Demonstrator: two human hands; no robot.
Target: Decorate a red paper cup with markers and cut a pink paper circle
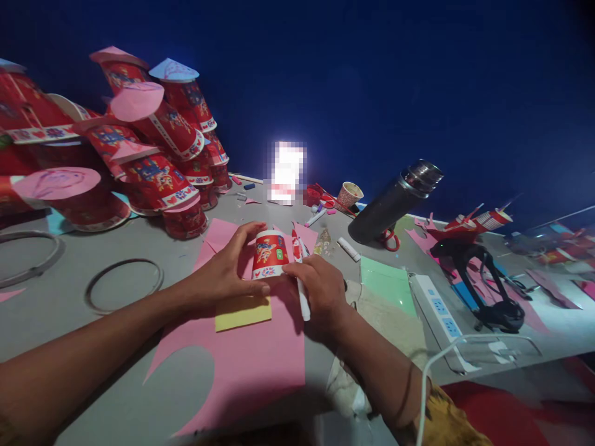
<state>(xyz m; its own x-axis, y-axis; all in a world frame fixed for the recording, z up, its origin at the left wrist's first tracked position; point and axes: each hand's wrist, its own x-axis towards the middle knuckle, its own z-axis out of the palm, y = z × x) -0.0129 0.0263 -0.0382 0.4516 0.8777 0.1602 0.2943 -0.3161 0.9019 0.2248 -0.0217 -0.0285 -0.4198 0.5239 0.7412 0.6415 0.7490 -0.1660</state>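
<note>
Red patterned paper cup (pixel 269 253) over pink paper (pixel 279 347), left hand (pixel 232 266) curved round its left side, grip unclear; right hand (pixel 323 286) closed on white marker (pixel 304 300), fingertip beside the cup; yellow paper (pixel 244 314) near left thumb

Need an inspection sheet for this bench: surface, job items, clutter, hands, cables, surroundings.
Surface: grey table, partly covered by cut pink paper.
Job items: red printed cup between the hands; yellow paper nearby.
Clutter: stacked red cups, some topped with paper; dark flask; green sheet.
Left hand: curved around the cup's side; grip unclear.
Right hand: holds white marker beside the cup.
Cables: white cable near the power strip, passing the right forearm.
Surroundings: dark blue backdrop; bright patch, pixelated.
</note>
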